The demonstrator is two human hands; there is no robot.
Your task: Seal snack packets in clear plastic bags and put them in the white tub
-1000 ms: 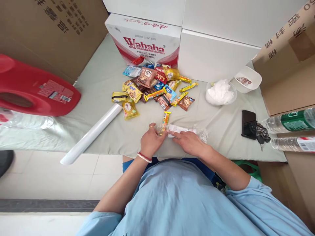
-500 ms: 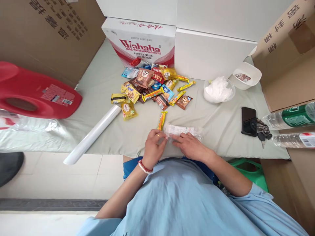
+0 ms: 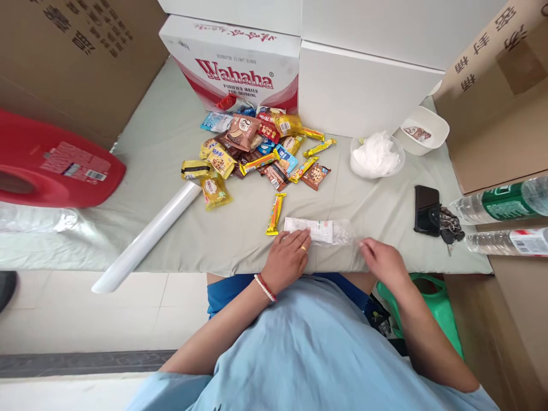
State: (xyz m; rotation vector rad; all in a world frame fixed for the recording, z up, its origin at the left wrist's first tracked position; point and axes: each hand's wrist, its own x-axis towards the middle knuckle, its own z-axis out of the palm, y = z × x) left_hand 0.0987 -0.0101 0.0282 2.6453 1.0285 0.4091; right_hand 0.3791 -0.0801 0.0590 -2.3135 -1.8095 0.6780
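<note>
A small white packet (image 3: 319,229) in clear plastic lies flat near the table's front edge. My left hand (image 3: 289,254) rests on its left part, fingers stretched out and flat. At the other end, my right hand (image 3: 383,260) has its fingers closed in a pinch at the loose edge of the clear plastic wrapper (image 3: 342,231). Just left of the packet is a yellow-and-orange snack stick (image 3: 275,214), touched by neither hand. Farther back, a heap of wrapped snacks (image 3: 250,145) covers the middle of the table.
Behind the snacks stands a Wahaha carton (image 3: 240,63). A plastic roll (image 3: 148,237) overhangs the front edge, near a red jug (image 3: 60,160). To the right are a tub with white plastic (image 3: 377,154), a white bowl (image 3: 428,131), a phone (image 3: 427,210), keys (image 3: 449,225) and bottles (image 3: 509,202).
My hands have moved apart: the right went to the packet's right end, while the left shifted right and flattened onto the packet. The view has shifted slightly.
</note>
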